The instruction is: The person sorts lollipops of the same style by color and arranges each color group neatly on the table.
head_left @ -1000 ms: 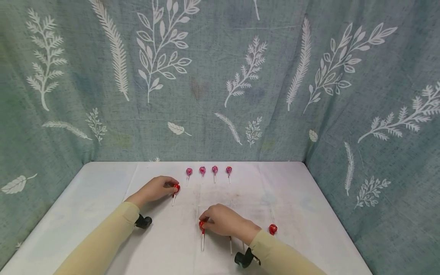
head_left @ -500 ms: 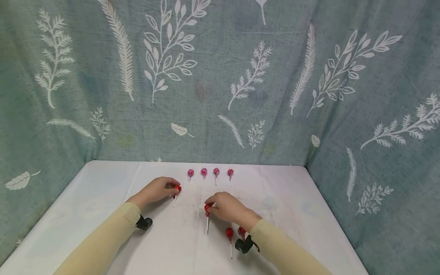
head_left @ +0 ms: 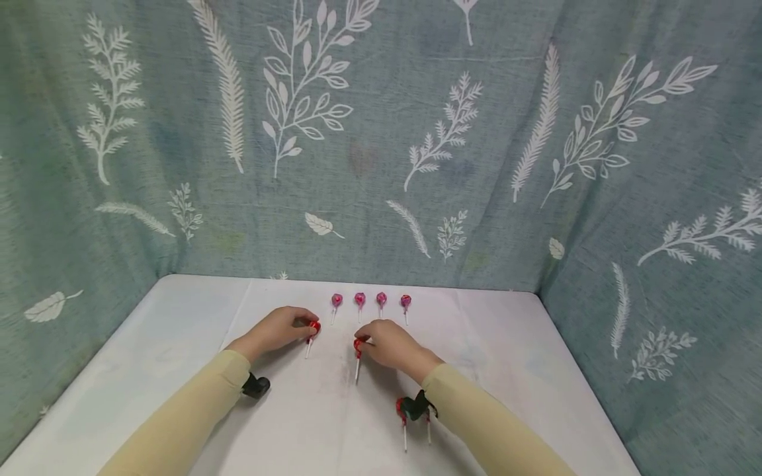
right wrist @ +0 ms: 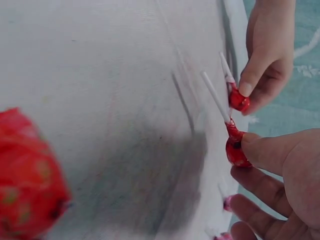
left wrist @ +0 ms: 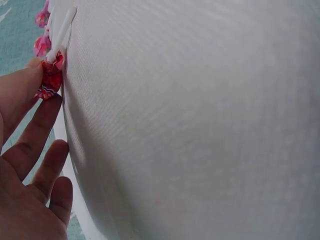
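My left hand [head_left: 275, 332] pinches a red-wrapped lollipop [left wrist: 52, 80] by its candy head between thumb and index finger, low over the white table left of the middle. Its white stick points toward me. Right of it, my right hand [head_left: 389, 344] pinches a second red lollipop [right wrist: 236, 150] by the head in the same way, its stick also toward me. In the right wrist view this one hangs above its shadow on the cloth. Just beyond both hands lies a row of several pink lollipops [head_left: 360, 299], sticks toward me.
Two more red lollipops [head_left: 401, 408] lie under my right wrist, partly hidden by the black wrist camera [head_left: 415, 404]. A red wrapper [right wrist: 30, 180] looms blurred in the right wrist view. A green leaf-patterned curtain [head_left: 357, 218] borders the white table [head_left: 512, 370].
My right hand has carried its red lollipop away from me, up beside the left hand, uncovering red lollipops behind it. The left hand keeps its place and hold.
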`<state>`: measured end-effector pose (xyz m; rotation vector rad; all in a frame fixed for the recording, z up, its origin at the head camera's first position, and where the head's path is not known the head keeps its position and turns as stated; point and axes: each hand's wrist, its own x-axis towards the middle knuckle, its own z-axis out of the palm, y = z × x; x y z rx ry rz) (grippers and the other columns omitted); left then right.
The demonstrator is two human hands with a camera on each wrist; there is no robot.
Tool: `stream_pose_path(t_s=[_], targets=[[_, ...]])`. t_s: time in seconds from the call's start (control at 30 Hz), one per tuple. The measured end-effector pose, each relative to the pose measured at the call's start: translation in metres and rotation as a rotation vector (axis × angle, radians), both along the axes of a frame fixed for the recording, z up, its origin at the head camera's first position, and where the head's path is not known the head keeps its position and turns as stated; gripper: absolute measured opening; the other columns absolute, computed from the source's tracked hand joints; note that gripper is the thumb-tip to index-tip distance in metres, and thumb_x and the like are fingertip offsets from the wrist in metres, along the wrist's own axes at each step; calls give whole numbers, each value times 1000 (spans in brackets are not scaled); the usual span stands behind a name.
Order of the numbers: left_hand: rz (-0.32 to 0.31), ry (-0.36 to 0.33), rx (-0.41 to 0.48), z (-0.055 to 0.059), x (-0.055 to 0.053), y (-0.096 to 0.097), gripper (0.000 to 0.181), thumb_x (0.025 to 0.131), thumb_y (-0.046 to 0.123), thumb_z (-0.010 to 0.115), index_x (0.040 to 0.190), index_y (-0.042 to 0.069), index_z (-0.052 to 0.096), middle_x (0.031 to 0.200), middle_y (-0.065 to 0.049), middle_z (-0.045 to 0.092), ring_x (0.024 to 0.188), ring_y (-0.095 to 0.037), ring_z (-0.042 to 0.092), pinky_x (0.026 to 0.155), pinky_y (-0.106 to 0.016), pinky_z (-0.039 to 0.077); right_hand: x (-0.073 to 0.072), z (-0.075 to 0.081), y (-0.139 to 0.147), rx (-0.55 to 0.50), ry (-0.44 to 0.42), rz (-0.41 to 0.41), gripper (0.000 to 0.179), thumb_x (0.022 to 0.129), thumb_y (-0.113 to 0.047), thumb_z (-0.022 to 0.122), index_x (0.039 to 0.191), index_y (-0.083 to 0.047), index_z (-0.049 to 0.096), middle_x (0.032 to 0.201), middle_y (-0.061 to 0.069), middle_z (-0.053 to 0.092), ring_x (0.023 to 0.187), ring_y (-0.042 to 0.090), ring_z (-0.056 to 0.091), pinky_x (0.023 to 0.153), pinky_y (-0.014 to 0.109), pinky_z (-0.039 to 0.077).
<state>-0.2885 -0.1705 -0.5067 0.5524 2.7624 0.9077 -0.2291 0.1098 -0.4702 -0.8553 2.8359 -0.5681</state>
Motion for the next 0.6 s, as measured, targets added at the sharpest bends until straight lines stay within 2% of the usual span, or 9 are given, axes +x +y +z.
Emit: stream_pose_path(t_s=[0.33, 0.6], targets=[[-2, -13, 16, 0, -1, -1, 31, 93, 34, 71, 119, 17, 71, 110, 5, 67, 111, -21, 60, 96, -46, 45, -14, 3, -18, 5, 13, -21, 25, 96, -19, 67, 120, -11, 72, 110, -4, 71, 106, 10, 63, 91, 28, 50], [4, -8, 33, 1, 2, -2, 32, 92, 31, 72, 120, 15, 70, 109, 5, 67, 112, -21, 59, 98, -46, 44, -29, 3, -35, 59, 21, -19, 26, 98, -19, 64, 122, -11, 71, 111, -2, 71, 106, 13, 63, 91, 30, 50]])
